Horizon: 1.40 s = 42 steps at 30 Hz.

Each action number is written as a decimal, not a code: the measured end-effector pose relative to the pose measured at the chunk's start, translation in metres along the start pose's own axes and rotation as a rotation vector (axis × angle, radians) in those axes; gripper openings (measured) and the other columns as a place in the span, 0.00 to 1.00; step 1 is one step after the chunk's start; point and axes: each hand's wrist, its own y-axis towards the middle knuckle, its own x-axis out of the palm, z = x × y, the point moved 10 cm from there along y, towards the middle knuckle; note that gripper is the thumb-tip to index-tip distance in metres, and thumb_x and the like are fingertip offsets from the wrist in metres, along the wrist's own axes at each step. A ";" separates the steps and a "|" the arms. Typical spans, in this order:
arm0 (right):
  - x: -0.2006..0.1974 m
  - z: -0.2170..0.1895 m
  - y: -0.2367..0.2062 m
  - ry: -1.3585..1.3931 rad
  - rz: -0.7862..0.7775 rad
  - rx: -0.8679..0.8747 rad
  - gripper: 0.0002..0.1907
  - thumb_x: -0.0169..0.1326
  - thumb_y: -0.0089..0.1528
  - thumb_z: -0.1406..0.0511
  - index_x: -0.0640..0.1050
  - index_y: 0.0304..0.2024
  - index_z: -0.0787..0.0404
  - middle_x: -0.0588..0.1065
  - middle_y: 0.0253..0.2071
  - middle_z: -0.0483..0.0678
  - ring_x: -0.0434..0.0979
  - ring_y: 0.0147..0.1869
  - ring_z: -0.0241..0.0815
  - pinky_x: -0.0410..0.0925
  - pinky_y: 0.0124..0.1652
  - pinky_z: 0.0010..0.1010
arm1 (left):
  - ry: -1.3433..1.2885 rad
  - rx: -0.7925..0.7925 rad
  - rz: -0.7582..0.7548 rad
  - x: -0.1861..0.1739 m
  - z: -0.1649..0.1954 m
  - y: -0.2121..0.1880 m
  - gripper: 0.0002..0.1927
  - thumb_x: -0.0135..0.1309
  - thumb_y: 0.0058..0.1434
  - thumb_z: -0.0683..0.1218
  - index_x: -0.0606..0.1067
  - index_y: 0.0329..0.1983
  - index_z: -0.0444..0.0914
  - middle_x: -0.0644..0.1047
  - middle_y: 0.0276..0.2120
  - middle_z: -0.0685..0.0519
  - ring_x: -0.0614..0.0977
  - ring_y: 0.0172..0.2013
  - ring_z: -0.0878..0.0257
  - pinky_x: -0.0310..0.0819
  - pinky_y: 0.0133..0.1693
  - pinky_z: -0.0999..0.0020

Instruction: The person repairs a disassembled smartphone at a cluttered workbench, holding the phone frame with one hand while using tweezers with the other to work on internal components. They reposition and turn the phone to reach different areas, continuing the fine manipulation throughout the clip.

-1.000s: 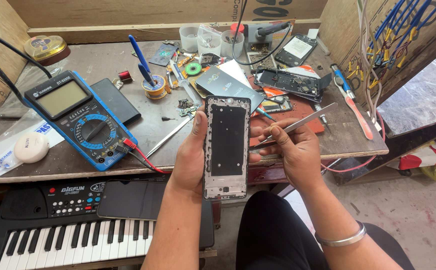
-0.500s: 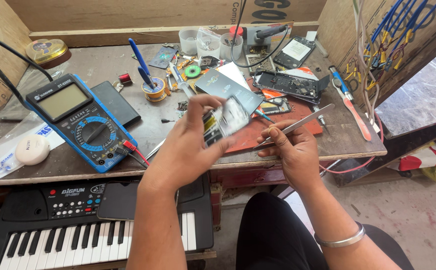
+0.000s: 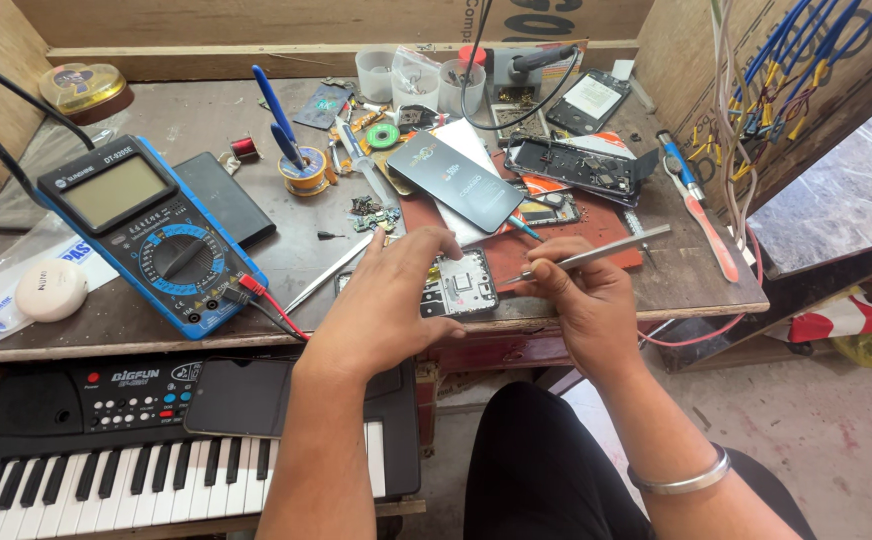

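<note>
Seen from the head camera, an opened phone (image 3: 456,285) with its circuit board exposed is pressed flat on the front edge of the tabletop (image 3: 206,120) by the left hand (image 3: 396,300), whose fingers are spread over its near half and hide that part from view. Metal tweezers (image 3: 596,255) are pinched narrowly in the right hand (image 3: 581,300), just beside the phone's right edge, their tips pointing toward the phone. A silver bangle (image 3: 681,480) is worn on the right wrist. To the left, a blue multimeter (image 3: 151,235) is laid on the tabletop, its red lead trailing toward the left forearm, with a dark flat case (image 3: 224,197) beside it and a white round object (image 3: 51,290) near the edge. Behind the hands, a dark phone back cover (image 3: 456,180) is propped at a tilt, and a second stripped phone frame (image 3: 576,165) lies beyond it on a red mat (image 3: 556,240). A spool of solder wire (image 3: 306,172), blue-handled cutters (image 3: 276,115) and small plastic cups (image 3: 376,72) are crowded farther back. Below the tabletop, an electronic keyboard (image 3: 106,470) is set, with a dark phone (image 3: 241,397) resting on it.
</note>
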 end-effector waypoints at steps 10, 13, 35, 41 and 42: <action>0.000 -0.003 -0.003 -0.178 0.021 0.045 0.14 0.57 0.66 0.64 0.79 0.51 0.66 0.79 0.42 0.47 0.82 0.45 0.37 0.74 0.46 0.27 | 0.035 -0.045 0.120 0.007 0.000 -0.003 0.29 0.71 0.46 0.55 0.73 0.48 0.42 0.76 0.49 0.51 0.73 0.58 0.50 0.60 0.62 0.53; 0.006 -0.009 -0.003 -0.225 0.000 0.024 0.15 0.56 0.67 0.65 0.78 0.53 0.68 0.81 0.42 0.50 0.82 0.47 0.38 0.74 0.49 0.28 | 0.036 -0.041 0.152 0.004 0.000 -0.003 0.30 0.72 0.44 0.55 0.73 0.47 0.42 0.76 0.49 0.50 0.73 0.57 0.50 0.62 0.59 0.54; 0.031 -0.022 -0.012 -0.548 0.001 -0.100 0.06 0.53 0.65 0.69 0.78 0.40 0.65 0.78 0.37 0.45 0.81 0.34 0.32 0.74 0.35 0.24 | 0.020 -0.109 0.181 0.001 -0.006 -0.006 0.40 0.73 0.41 0.54 0.71 0.58 0.42 0.76 0.53 0.48 0.73 0.58 0.49 0.61 0.61 0.54; 0.031 -0.024 -0.011 -0.535 0.028 -0.099 0.06 0.53 0.65 0.69 0.79 0.39 0.66 0.77 0.37 0.46 0.81 0.33 0.33 0.74 0.34 0.24 | -0.062 -0.130 0.159 -0.005 -0.001 -0.007 0.47 0.74 0.37 0.54 0.69 0.62 0.44 0.76 0.54 0.49 0.75 0.58 0.50 0.65 0.60 0.56; 0.030 -0.026 -0.010 -0.549 0.027 -0.107 0.06 0.53 0.65 0.69 0.79 0.39 0.66 0.77 0.37 0.46 0.81 0.33 0.33 0.73 0.34 0.24 | -0.031 -0.092 0.180 -0.010 0.004 -0.008 0.47 0.75 0.37 0.54 0.69 0.62 0.44 0.76 0.54 0.49 0.74 0.58 0.50 0.62 0.62 0.54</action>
